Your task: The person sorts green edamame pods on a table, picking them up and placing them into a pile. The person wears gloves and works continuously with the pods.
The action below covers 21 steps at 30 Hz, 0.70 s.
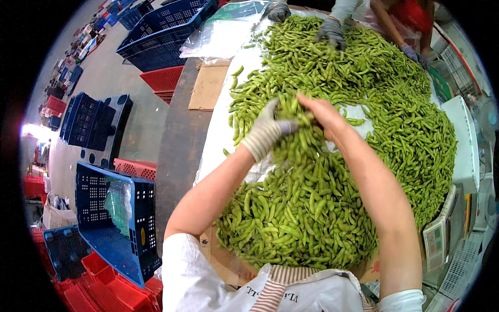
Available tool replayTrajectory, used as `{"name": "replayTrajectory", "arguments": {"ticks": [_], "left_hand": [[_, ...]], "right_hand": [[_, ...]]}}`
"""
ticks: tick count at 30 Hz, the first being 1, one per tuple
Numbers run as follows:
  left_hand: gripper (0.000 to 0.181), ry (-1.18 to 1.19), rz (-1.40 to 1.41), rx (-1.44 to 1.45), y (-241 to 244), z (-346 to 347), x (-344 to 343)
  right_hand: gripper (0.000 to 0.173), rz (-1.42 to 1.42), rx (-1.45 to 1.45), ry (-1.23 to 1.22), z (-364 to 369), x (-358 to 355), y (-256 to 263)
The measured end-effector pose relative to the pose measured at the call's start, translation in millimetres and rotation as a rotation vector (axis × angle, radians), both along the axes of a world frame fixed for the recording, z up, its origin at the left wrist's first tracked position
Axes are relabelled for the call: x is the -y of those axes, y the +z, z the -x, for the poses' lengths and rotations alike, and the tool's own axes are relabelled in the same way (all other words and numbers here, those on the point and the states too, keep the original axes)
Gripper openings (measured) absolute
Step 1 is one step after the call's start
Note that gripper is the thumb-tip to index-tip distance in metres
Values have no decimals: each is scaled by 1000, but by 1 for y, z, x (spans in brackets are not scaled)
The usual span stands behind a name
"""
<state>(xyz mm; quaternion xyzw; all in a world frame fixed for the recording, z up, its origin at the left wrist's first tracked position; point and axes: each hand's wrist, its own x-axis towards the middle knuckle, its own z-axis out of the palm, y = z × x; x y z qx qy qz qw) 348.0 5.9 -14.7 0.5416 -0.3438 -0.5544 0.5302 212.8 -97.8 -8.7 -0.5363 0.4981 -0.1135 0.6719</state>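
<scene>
Green soybean pods [300, 218] lie in a broad heap over a white sheet [218, 140] on the table. Near the heap's middle, my left hand [267, 126], in a pale knitted glove, and my bare right hand [321, 115] face each other with a bunch of pods between them. The pods there are blurred, and some hang or fall below my hands. My right palm and most of its fingertips are hidden behind pods and the hand itself.
Two co-workers' gloved hands are at the far edge. Blue crates [163, 35] and red crates [113, 288] stand left, a cardboard piece [210, 84] and plastic bags [222, 39] far left on the table. At right are a foam box [462, 140] and a scale [436, 241].
</scene>
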Motion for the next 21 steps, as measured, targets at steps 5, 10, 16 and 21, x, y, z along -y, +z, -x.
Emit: {"name": "replayTrajectory", "arguments": {"ticks": [5,10,16,21], "left_hand": [[82,-20,-8,125,32,-42,18],[61,-45,83,316,9,-72,-17],[45,-253,603,1359,2,-2,-34],[51,-393,652,1720,-21,7,35]], "right_hand": [[30,233,56,-119,-3,4,56],[43,338,-97,-243,63,10,33],[29,155,-189,-324,117,-18,-8],[14,106,-14,-292,115,-38,-16]]}}
